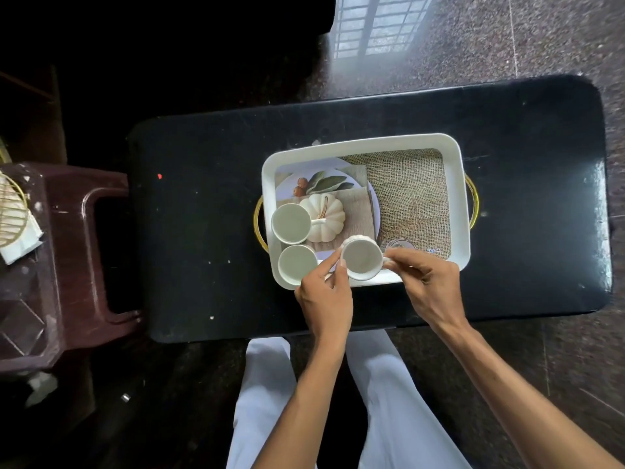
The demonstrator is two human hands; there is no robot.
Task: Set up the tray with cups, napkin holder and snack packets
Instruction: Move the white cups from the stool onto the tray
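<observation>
A white rectangular tray point(458, 184) with gold side handles sits on a black table; its floor bears a printed pumpkin-and-burlap picture. Two white cups stand in its left part, one point(291, 223) behind the other point(297, 264). A third white cup point(362, 260) is over the tray's near edge, held between both hands. My right hand point(426, 286) pinches its handle on the right side. My left hand point(324, 296) touches its left rim with thumb and forefinger. Whether this cup rests on the tray floor I cannot tell.
The black table point(203, 231) stands on a speckled stone floor. At the left a dark brown plastic stool point(77, 252) carries a gold wire napkin holder with white napkins point(13, 225). My white-trousered legs point(389, 401) are below the table's near edge.
</observation>
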